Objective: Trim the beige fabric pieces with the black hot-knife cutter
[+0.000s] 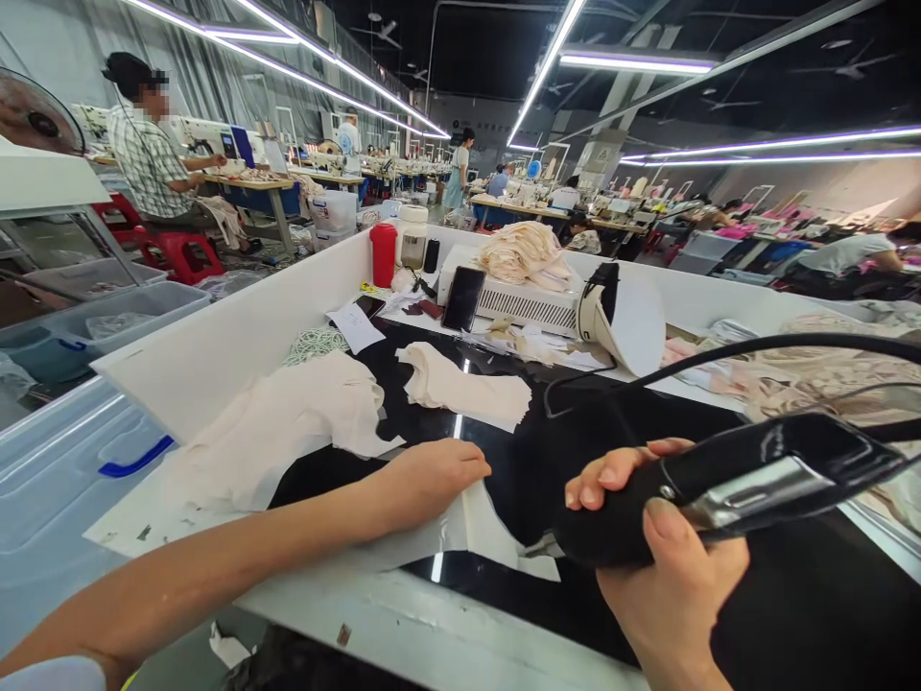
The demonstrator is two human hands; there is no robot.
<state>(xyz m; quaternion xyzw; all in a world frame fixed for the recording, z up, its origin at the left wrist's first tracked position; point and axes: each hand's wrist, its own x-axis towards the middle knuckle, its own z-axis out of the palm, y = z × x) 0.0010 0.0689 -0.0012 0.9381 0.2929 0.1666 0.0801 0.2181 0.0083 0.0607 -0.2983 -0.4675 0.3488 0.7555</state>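
My left hand (432, 472) rests knuckles-up on the black glossy tabletop (504, 461), its fingers curled down onto a pale fabric piece (489, 523) at the table's front. My right hand (662, 557) is wrapped round the black handle of a corded black and silver hand tool (755, 475), held just above the table to the right of that fabric. The tool's black cable (720, 353) arcs away to the right. Cream fabric pieces (288, 422) lie left of my left hand, and a folded stack (467, 384) lies beyond it.
White table walls (237, 326) enclose the work area. At the back stand a red cup (383, 253), a phone (462, 298), a white machine (525, 302) with fabric on top and a lamp head (623, 317). Plastic bins (64, 461) sit left. Other people work at distant sewing tables.
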